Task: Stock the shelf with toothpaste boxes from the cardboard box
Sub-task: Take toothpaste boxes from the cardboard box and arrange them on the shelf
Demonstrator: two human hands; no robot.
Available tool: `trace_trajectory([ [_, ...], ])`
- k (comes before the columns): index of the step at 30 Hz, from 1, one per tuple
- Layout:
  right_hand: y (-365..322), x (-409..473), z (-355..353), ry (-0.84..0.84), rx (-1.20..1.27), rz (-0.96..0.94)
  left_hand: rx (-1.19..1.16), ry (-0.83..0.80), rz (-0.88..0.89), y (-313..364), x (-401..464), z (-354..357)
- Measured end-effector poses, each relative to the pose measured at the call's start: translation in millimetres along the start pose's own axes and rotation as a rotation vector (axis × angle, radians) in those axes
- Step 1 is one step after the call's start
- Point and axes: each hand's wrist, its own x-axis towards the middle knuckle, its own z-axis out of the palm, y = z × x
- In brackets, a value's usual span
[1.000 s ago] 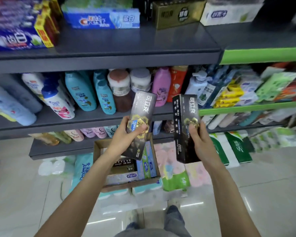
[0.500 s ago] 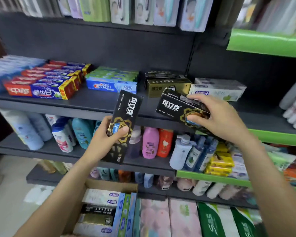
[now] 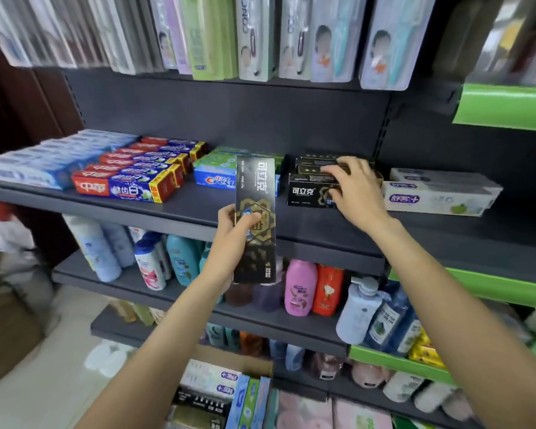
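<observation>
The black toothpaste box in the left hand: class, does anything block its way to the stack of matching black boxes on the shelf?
Yes. The right hand rests on the black stack, covering its top and front. The black toothpaste box stands upright in the left hand, before the Crest boxes, left of the stack.

Dark grey shelf (image 3: 198,209), toothpaste boxes (image 3: 127,184) in rows, black boxes (image 3: 310,191), white box (image 3: 440,196)
</observation>
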Motion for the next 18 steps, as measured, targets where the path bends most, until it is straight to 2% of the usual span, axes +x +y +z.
trace_trajectory([
  [1,-10.2,-9.5,-7.6,0.050,0.187,0.037,-0.034,-0.005,-0.011,1.2,1.8,4.6],
  [2,-23.4,-19.7,-18.4,0.017,0.425,0.080,-0.084,-0.006,-0.020,1.7,4.3,10.2],
  [4,-53.4,-39.0,-39.6,-0.283,0.855,0.166,-0.238,-0.020,-0.031,0.8,10.1,25.0],
  [5,-63.1,-46.8,-44.7,-0.403,0.946,0.176,-0.326,-0.049,-0.033,0.0,11.0,34.4],
  [6,-65.6,-52.4,-44.4,-0.444,0.948,0.143,-0.386,-0.088,-0.028,-2.0,11.0,43.9],
  [8,-56.5,-56.3,-47.4,-0.361,0.875,0.090,-0.277,-0.120,0.029,-7.3,11.2,58.1],
  [11,-25.3,-52.8,-63.1,-0.239,0.673,0.067,0.047,-0.010,0.226,-15.4,28.1,53.0],
  [14,3.0,-42.2,-67.7,-0.271,0.299,-0.016,0.288,0.079,0.408,-23.8,50.6,31.2],
  [18,9.6,-20.3,-32.7,-0.288,-0.035,-0.064,0.671,0.010,0.488,-31.1,65.6,20.6],
])
